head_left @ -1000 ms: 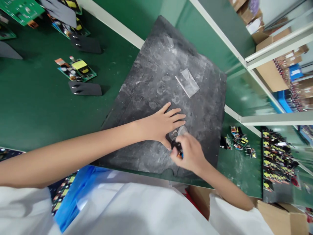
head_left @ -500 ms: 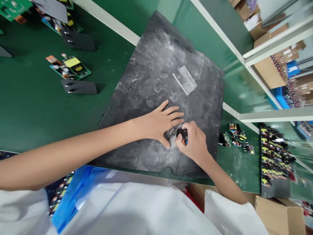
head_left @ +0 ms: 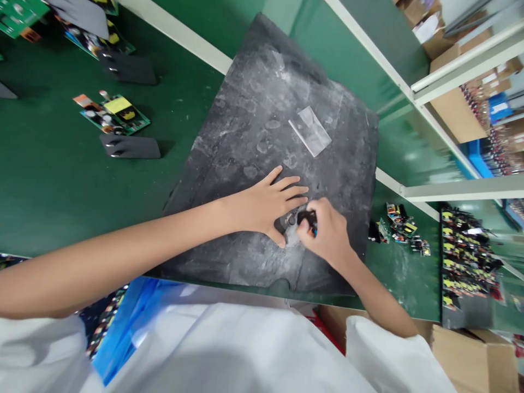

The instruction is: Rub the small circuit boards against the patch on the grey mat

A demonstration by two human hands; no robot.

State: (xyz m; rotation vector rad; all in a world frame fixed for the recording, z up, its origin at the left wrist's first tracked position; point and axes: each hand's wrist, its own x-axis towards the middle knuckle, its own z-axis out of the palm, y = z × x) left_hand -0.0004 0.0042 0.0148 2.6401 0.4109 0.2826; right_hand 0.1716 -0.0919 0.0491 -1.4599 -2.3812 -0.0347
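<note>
My left hand [head_left: 270,206] lies flat on the worn black mat [head_left: 241,136], its fingers spread and nothing in them. Just to its right, my right hand [head_left: 327,229] is closed around a small black part [head_left: 307,219] with a little orange and blue on it. Most of that part is hidden by the fingers, so its kind cannot be made out. A small round piece [head_left: 292,219] shows on the mat between the two hands. Farther up the mat rests a flat, clear plastic piece [head_left: 310,131].
At left on the green bench, a circuit board [head_left: 123,113] sits beside a dark grey plate [head_left: 130,146]. More small boards [head_left: 403,222] lie right of the mat, with a tray of many boards [head_left: 466,256] beyond. A cardboard box [head_left: 462,352] stands at lower right.
The view has shifted slightly. My left hand stays flat on the mat; my right hand keeps its grip on the small black part and has barely moved.
</note>
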